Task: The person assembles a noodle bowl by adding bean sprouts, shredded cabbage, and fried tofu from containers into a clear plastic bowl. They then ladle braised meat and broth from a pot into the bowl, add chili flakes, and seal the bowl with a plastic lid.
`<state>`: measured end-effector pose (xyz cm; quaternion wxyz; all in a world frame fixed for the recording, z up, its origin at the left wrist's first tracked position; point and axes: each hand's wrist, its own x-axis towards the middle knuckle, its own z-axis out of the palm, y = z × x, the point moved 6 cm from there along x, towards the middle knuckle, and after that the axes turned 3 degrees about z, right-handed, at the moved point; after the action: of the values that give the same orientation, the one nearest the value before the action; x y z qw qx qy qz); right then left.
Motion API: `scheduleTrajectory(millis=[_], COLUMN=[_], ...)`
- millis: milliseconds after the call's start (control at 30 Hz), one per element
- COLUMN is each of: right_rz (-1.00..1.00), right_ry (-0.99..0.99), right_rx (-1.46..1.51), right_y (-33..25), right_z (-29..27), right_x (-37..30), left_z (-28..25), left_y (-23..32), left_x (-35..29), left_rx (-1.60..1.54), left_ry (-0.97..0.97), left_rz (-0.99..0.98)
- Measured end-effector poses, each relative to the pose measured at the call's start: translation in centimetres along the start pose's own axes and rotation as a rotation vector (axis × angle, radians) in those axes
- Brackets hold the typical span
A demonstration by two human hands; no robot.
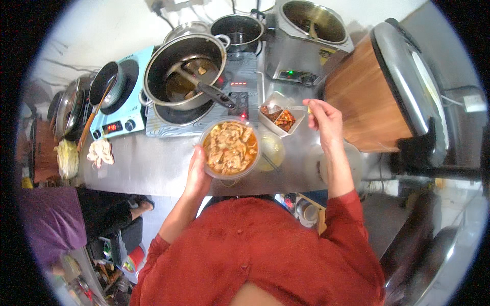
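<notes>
My left hand (198,173) is wrapped round the side of a round clear plastic bowl (256,158), which is full of cooked meat pieces (230,147) in orange-brown sauce. At the right, my right hand (325,120) is raised with thumb and fingers pinched together. A small pale thing shows at its fingertips, too small to name. Just left of those fingers stands a white divided condiment box (282,131), with dark red and orange chilli seasonings (285,120) in its compartments. Beside the bowl, a small round yellowish dish or lid (271,152) rests on the metal counter.
Behind the bowl, a large pot (153,84) with a black-handled ladle (204,87) sits on an induction cooker (153,127). A blue cooker (133,120) bears a small pan (117,94). A wood-patterned bin-like container (360,92) stands right. Cabbage (67,159) and mushrooms (100,153) lie left.
</notes>
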<state>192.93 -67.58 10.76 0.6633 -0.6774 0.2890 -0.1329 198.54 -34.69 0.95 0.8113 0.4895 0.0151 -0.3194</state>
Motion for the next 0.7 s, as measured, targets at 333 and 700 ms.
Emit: scheduleTrajectory(millis=[333, 700], right_rz=[-0.542, -0.54], right_ry=[-0.202, 0.19], right_rx=[-0.367, -0.718], right_y=[-4.7, 0.1], right_z=[7.1, 2.3], right_x=[-8.0, -0.4], left_z=[1.3, -0.7], left_y=[0.9, -0.5], left_x=[0.1, 0.1], left_rx=[-0.086, -0.036], left_ry=[-0.016, 0.039], left_rz=[0.004, 0.002])
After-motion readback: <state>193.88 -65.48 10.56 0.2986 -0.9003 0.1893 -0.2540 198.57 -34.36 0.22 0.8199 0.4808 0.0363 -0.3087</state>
